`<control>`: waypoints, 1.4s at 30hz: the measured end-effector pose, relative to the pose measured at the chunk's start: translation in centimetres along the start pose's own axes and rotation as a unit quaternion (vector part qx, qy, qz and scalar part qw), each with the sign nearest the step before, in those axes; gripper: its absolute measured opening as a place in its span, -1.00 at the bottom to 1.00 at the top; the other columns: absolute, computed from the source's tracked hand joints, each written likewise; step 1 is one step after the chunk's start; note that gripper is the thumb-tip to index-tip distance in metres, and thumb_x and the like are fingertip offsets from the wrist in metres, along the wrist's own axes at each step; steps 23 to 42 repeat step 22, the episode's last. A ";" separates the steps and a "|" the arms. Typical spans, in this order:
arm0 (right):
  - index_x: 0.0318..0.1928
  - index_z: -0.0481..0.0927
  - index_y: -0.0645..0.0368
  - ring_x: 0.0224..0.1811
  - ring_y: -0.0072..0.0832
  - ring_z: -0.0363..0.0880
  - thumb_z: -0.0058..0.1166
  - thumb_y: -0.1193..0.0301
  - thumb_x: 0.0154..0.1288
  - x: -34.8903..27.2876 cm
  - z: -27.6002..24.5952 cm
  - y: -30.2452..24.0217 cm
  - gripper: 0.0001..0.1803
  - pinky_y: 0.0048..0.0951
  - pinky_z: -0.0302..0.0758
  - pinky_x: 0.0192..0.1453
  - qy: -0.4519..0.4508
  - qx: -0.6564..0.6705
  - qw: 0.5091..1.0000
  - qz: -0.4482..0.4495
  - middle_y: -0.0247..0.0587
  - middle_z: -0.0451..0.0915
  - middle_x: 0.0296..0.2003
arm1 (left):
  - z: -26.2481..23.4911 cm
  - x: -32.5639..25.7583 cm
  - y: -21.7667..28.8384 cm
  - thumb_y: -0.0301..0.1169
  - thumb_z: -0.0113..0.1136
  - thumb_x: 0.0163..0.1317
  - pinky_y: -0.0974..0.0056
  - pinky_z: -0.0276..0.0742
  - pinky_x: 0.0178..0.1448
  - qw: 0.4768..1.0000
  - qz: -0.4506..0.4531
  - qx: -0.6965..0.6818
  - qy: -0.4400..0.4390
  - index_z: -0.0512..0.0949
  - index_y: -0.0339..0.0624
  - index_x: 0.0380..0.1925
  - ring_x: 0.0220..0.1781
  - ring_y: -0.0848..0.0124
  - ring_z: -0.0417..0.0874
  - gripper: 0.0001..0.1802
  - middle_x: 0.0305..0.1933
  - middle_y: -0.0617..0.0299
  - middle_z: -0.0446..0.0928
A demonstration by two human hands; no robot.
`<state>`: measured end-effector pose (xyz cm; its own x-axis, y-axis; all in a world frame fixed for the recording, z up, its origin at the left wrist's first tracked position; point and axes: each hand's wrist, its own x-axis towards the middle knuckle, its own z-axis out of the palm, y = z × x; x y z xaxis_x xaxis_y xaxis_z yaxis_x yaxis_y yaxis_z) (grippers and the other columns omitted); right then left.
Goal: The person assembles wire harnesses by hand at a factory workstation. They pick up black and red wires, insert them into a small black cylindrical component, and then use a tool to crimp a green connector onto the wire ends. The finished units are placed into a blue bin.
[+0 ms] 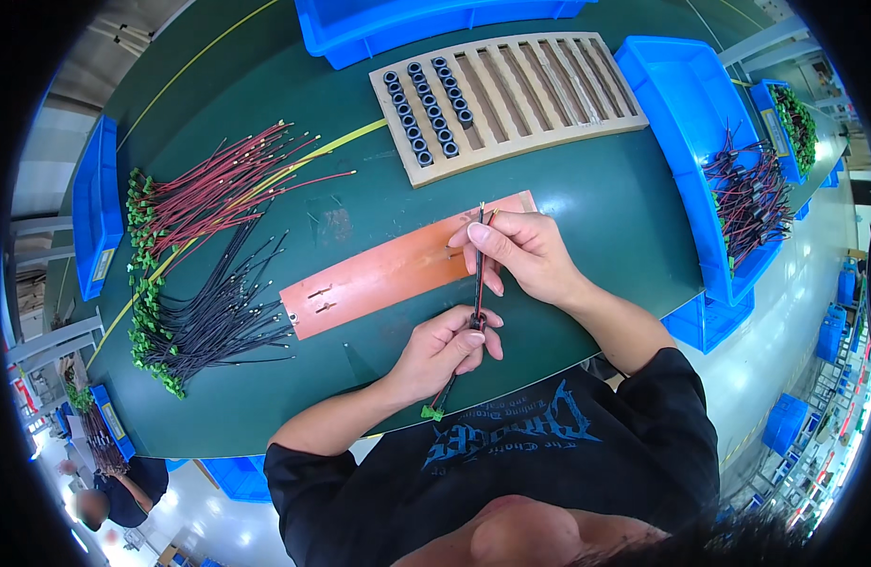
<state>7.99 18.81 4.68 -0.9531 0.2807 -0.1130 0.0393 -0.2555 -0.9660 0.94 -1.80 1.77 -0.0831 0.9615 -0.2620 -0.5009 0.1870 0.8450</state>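
Observation:
A cable of red and black wires [480,274] runs upright between my hands, over the table's near side. My left hand [440,350] is closed around its lower part, where a dark ring-like piece [477,322] shows between the fingers. Below that hand dangles the cable's green connector [432,413]. Higher up, my right hand [525,250] pinches the wires close to their bare ends, above an orange-brown board [379,266] with slots. Toward the back, a wooden rack [422,177] carries black ring cores [424,99] in its left three rows.
Red wires [218,180] and black wires [208,326] with green connectors lie fanned out at the left. A blue tray [676,156] with bundled cables [752,194] stands on the right. Another blue bin [407,36] is at the back. A person [137,487] sits at the lower left.

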 end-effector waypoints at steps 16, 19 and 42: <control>0.03 0.66 0.36 -0.56 -0.65 0.51 -0.09 0.24 0.67 -0.2 -0.1 0.0 -0.60 -0.62 0.43 -0.46 0.011 0.052 0.999 -0.009 -0.26 0.62 -0.40 | -0.2 -0.5 -0.2 -0.36 -0.13 0.62 0.44 0.39 -0.35 0.999 0.009 0.032 -0.036 0.44 -0.33 0.07 -0.47 0.57 0.44 -0.73 -0.18 0.06 0.63; 0.16 0.59 0.29 -0.54 -0.64 0.51 -0.10 0.19 0.67 -0.4 -0.4 -0.4 -0.58 -0.61 0.43 -0.45 0.012 0.115 0.993 -0.013 -0.26 0.62 -0.41 | 0.1 -0.6 0.1 -0.42 -0.09 0.61 0.44 0.38 -0.35 1.000 0.020 -0.003 -0.006 0.46 -0.32 0.10 -0.48 0.57 0.41 -0.76 -0.21 0.14 0.61; 0.29 0.49 0.25 -0.53 -0.61 0.51 -0.07 0.15 0.65 -1.0 -1.9 -1.2 -0.54 -0.58 0.44 -0.45 -0.005 0.047 0.997 -0.064 -0.26 0.62 -0.36 | -0.1 -0.6 -0.9 -0.24 -0.04 0.61 0.45 0.42 -0.36 0.999 0.044 -0.024 0.011 0.44 -0.31 0.17 -0.47 0.52 0.53 -0.63 -0.20 0.05 0.64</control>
